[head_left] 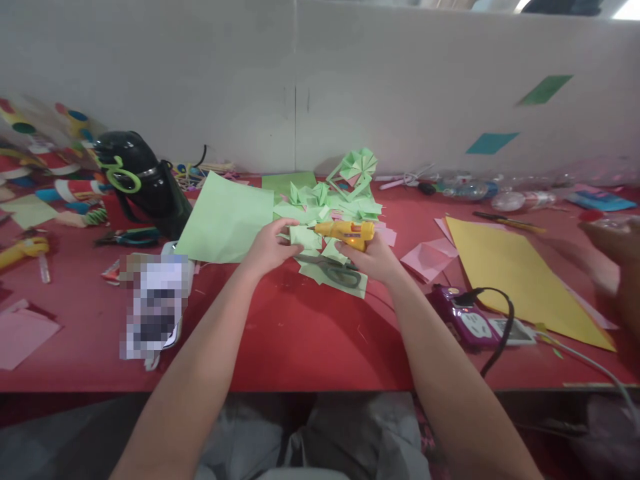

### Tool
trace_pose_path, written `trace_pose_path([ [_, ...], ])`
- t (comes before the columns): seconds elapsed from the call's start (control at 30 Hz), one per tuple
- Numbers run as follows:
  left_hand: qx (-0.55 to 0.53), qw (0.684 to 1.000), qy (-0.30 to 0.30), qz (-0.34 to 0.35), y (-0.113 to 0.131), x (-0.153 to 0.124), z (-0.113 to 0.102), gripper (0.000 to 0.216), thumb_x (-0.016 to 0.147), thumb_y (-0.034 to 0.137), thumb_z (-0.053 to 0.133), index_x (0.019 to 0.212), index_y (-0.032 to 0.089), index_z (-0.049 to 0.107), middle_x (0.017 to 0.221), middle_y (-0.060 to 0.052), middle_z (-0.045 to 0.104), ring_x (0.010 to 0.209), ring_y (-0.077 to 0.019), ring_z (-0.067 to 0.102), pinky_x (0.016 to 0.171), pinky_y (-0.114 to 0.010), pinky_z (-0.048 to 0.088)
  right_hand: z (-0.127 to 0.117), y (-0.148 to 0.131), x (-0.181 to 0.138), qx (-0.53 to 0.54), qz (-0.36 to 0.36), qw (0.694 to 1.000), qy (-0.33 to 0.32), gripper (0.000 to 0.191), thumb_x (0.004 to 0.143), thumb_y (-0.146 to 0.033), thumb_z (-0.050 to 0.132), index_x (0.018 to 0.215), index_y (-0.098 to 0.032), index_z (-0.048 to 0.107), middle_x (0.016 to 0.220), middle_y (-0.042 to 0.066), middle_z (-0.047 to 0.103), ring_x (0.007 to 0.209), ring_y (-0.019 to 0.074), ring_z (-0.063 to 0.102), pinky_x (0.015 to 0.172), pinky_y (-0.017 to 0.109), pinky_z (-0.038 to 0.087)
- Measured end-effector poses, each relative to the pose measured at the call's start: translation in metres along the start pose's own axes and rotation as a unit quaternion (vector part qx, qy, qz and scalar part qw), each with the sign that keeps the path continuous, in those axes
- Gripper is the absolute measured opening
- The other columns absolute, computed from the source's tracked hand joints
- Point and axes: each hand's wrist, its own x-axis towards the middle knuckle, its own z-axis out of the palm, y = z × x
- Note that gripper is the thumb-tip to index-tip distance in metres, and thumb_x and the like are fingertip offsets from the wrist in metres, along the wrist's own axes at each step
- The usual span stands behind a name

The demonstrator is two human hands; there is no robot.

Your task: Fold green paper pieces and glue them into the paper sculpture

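Note:
My right hand [373,257] is closed around a yellow glue gun [345,231], whose nozzle points left. Between thumb and fingers my left hand [275,247] grips a small piece of light green paper [304,237], close to the nozzle tip. Below the hands, scissors [343,272] lie on green paper scraps [357,285]. Just beyond are several folded green paper pieces [320,195] and a round pleated green paper shape [359,167]. A large light green sheet [227,217] lies left of them.
A phone [157,303] and a black bottle [145,180] stand to the left. On the right are a purple power strip [465,320] with cables, a yellow sheet [520,273], pink paper [429,259] and plastic bottles [520,200]. Another person's hand [613,253] shows at the right edge.

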Motion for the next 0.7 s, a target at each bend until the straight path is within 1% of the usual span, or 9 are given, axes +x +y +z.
trace_pose_path([
  [0.13,0.007,1.000,-0.021,0.004,0.002,-0.002,0.003,0.051,0.067,0.023,0.077,0.115,0.021,0.063,0.106,-0.005,0.059,0.065,-0.0075,0.055,0.058,-0.020,0.046,0.008,0.000,0.000,0.002,-0.014,1.000,-0.008,0.028,0.079,-0.039,0.060,0.093,-0.016,0.067,0.069,0.000,0.057,0.060,0.0129,0.049,0.057,0.027,0.039],
  [0.27,-0.010,0.999,-0.040,-0.007,0.004,-0.004,0.006,0.053,0.067,0.023,0.077,0.117,0.021,0.061,0.109,-0.006,0.058,0.067,-0.0086,0.057,0.056,-0.020,0.045,0.014,0.005,0.000,-0.012,-0.010,1.000,-0.004,0.025,0.077,-0.036,0.060,0.090,-0.015,0.066,0.070,0.001,0.060,0.061,0.0136,0.051,0.058,0.027,0.040],
  [0.43,-0.010,0.999,-0.043,-0.011,0.005,-0.004,0.007,0.054,0.066,0.022,0.078,0.118,0.021,0.061,0.112,-0.007,0.057,0.068,-0.0094,0.058,0.056,-0.021,0.045,0.016,0.007,0.001,-0.022,-0.002,1.000,-0.001,0.021,0.076,-0.034,0.059,0.085,-0.016,0.064,0.066,-0.001,0.058,0.058,0.0129,0.049,0.056,0.027,0.039],
  [0.57,-0.017,0.999,-0.044,-0.013,0.004,-0.003,0.007,0.055,0.066,0.022,0.079,0.118,0.020,0.060,0.110,-0.007,0.058,0.069,-0.0102,0.060,0.056,-0.021,0.046,0.015,0.007,0.001,-0.028,-0.009,1.000,0.005,0.018,0.076,-0.032,0.058,0.084,-0.017,0.063,0.066,-0.001,0.058,0.059,0.0136,0.050,0.056,0.027,0.039],
  [0.7,-0.029,0.998,-0.051,-0.014,0.002,-0.002,0.007,0.056,0.065,0.022,0.079,0.118,0.020,0.059,0.107,-0.006,0.059,0.071,-0.0117,0.062,0.057,-0.021,0.047,0.015,0.006,0.001,-0.039,-0.014,0.999,0.009,0.014,0.074,-0.029,0.057,0.079,-0.017,0.062,0.063,-0.002,0.055,0.057,0.0128,0.047,0.055,0.027,0.038],
])
